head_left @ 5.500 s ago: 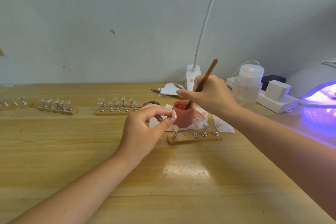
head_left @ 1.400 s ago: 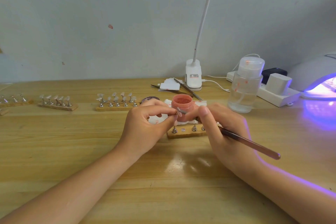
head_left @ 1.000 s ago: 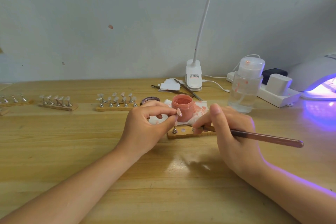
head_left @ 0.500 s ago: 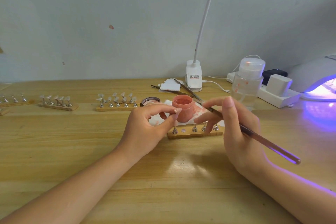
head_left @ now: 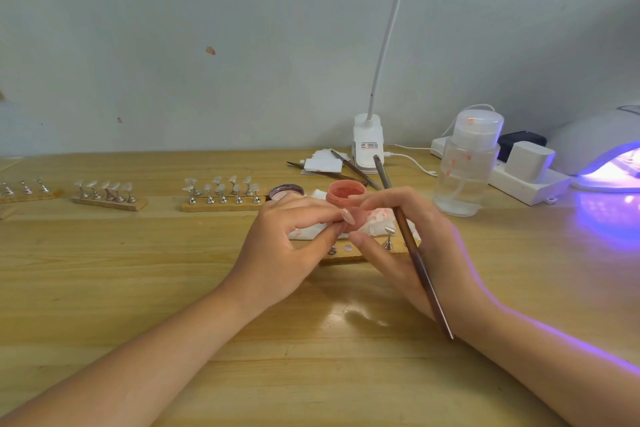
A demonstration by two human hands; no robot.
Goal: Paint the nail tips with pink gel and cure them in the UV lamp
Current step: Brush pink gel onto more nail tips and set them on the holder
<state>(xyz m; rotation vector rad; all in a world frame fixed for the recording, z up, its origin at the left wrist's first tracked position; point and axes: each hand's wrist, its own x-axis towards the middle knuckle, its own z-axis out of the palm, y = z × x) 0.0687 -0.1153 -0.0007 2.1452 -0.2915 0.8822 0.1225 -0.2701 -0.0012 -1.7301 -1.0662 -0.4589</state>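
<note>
My left hand (head_left: 287,246) pinches a small pink nail tip (head_left: 347,216) between thumb and forefinger, just in front of the open pink gel jar (head_left: 346,191). My right hand (head_left: 412,246) holds a brown brush (head_left: 412,246) that lies across the palm, its head pointing up and away. The right fingertips reach toward the nail tip. Below both hands sits a wooden holder strip (head_left: 346,257) with metal stands, partly hidden. The UV lamp (head_left: 602,149) glows violet at the far right.
Three more wooden strips with nail tips (head_left: 221,196) (head_left: 107,196) (head_left: 26,191) line the left. A clear pump bottle (head_left: 465,166), a white power strip (head_left: 526,177), a clip lamp (head_left: 369,146), a round lid (head_left: 291,191), tissue and tools crowd the back.
The brush was dipped in the jar, then stroked the nail tip. Since half a second ago the right hand has swung the brush head up and moved its fingers to the tip.
</note>
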